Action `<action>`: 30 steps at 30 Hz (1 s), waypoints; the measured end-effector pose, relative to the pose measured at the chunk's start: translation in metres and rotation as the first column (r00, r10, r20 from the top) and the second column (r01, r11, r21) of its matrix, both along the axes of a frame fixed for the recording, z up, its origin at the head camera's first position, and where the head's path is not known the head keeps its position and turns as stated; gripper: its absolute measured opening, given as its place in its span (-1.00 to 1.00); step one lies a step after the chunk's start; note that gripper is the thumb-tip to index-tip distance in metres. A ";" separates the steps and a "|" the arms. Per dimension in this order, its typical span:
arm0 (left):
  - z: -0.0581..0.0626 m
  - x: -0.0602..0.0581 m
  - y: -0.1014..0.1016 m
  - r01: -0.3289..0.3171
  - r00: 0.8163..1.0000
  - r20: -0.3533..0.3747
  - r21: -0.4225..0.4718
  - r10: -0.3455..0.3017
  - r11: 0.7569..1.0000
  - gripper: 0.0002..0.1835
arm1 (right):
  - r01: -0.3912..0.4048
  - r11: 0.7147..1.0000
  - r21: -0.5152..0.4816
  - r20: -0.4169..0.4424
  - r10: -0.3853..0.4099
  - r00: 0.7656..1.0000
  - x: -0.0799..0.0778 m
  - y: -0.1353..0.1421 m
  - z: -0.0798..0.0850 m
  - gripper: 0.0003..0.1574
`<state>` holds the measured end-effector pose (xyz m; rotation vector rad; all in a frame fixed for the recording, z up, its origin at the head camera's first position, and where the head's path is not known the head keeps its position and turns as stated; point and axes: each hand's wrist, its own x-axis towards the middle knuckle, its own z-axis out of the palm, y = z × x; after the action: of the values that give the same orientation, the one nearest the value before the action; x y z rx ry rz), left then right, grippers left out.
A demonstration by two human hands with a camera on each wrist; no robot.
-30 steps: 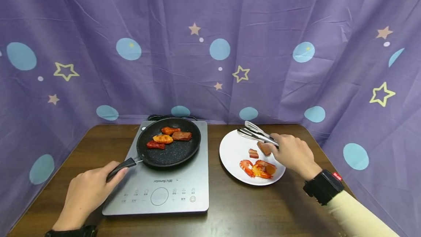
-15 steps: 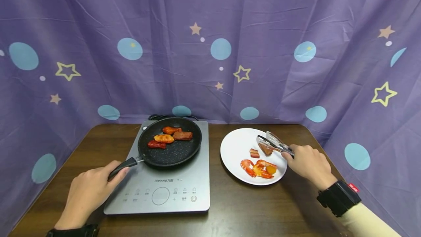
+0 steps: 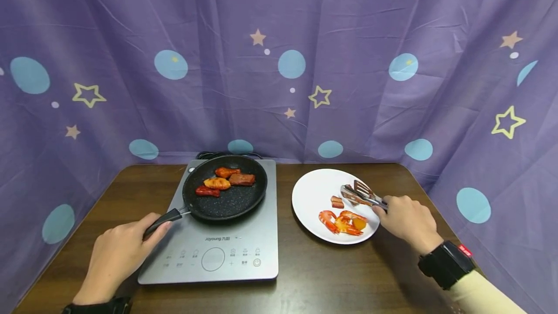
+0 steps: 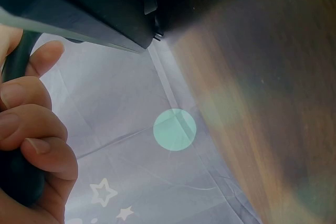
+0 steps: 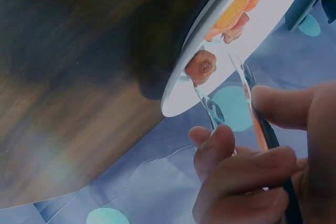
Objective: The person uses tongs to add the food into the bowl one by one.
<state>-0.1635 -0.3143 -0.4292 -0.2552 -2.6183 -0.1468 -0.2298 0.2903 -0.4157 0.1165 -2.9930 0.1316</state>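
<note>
Left grip (image 3: 119,248) clasps one pan (image 3: 231,206) with four foods (image 3: 217,183); right grip (image 3: 409,219), two-armed tongs (image 3: 377,202).

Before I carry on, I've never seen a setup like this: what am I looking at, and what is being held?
There is no machine here, just a person's two bare hands. The head picture comes from a camera worn on the head, looking forward and down; the other two come from cameras on each wrist, watching that hand's work.

On the wooden table sit an induction cooker and, to its right, a white plate with shrimp and other food. A frying pan holding four food pieces rests on the cooker.

The left hand grips the pan's handle. The right hand holds metal tongs over the plate, their ends near a brown piece of food.
</note>
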 end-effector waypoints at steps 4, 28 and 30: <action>0.000 0.000 0.000 0.001 1.000 -0.005 0.001 -0.001 1.000 -0.66 | -0.017 1.000 0.003 -0.011 0.017 1.000 0.000 -0.002 -0.002 -0.55; -0.003 -0.002 0.000 0.009 0.999 -0.039 -0.004 -0.010 1.000 -0.70 | -0.077 0.997 0.027 -0.089 0.079 0.993 -0.005 -0.003 -0.011 -0.72; -0.003 -0.001 0.000 0.009 0.999 -0.035 -0.004 -0.009 1.000 -0.69 | -0.089 0.996 0.031 -0.094 0.091 0.991 -0.007 -0.002 -0.011 -0.73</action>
<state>-0.1648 -0.3147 -0.4323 -0.2683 -2.5830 -0.1383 -0.2363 0.2884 -0.4267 0.2539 -2.8958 0.0929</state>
